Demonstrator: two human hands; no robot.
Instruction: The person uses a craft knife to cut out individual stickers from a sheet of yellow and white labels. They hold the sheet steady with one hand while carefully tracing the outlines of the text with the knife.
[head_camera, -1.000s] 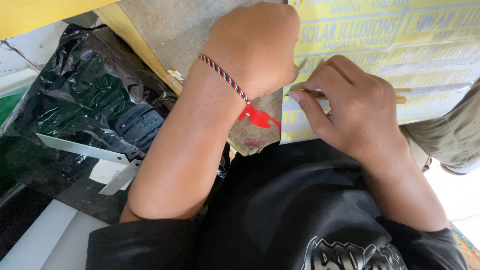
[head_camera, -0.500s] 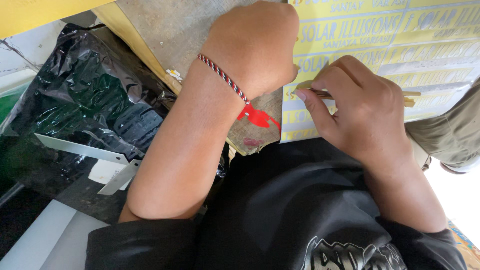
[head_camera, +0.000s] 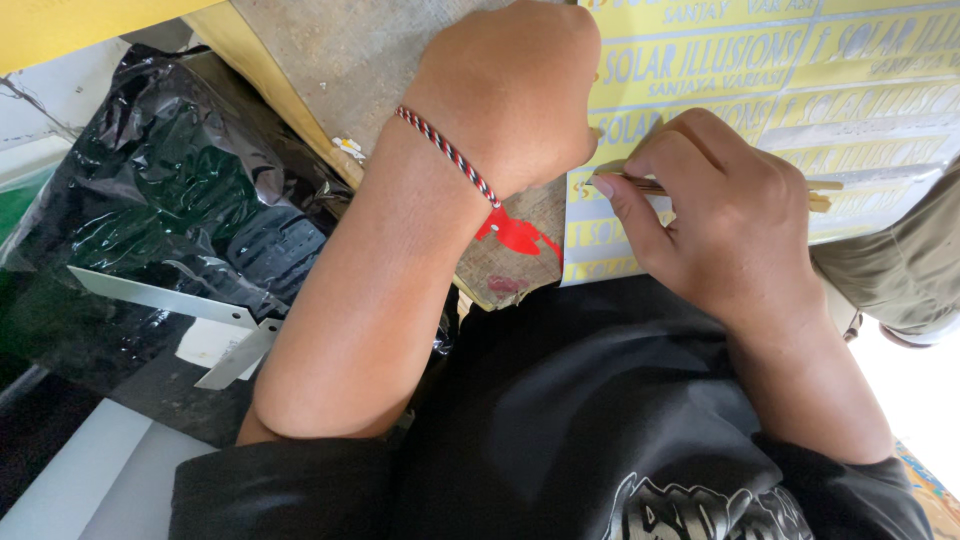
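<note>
My left hand (head_camera: 510, 90) is a closed fist with a braided red, white and black wristband. It presses down on the left edge of a yellow sticker sheet (head_camera: 860, 70) with pale cut-out lettering. My right hand (head_camera: 720, 220) pinches a thin wooden-handled pick (head_camera: 628, 183), whose tip touches the sheet near its lower left corner, just below my left fist. The handle's far end (head_camera: 825, 195) sticks out past my knuckles. The sheet lies on a worn brown board (head_camera: 330, 50) with a red paint mark (head_camera: 515, 235).
A crumpled black plastic bag (head_camera: 180, 190) lies to the left, with two metal strips (head_camera: 160, 298) across it. A white panel (head_camera: 80, 490) is at bottom left. Another person's khaki-clad leg (head_camera: 900, 270) is at the right edge. My black shirt fills the foreground.
My right hand and the pick have shifted a little along the sheet's lower left area. My left fist has stayed in place.
</note>
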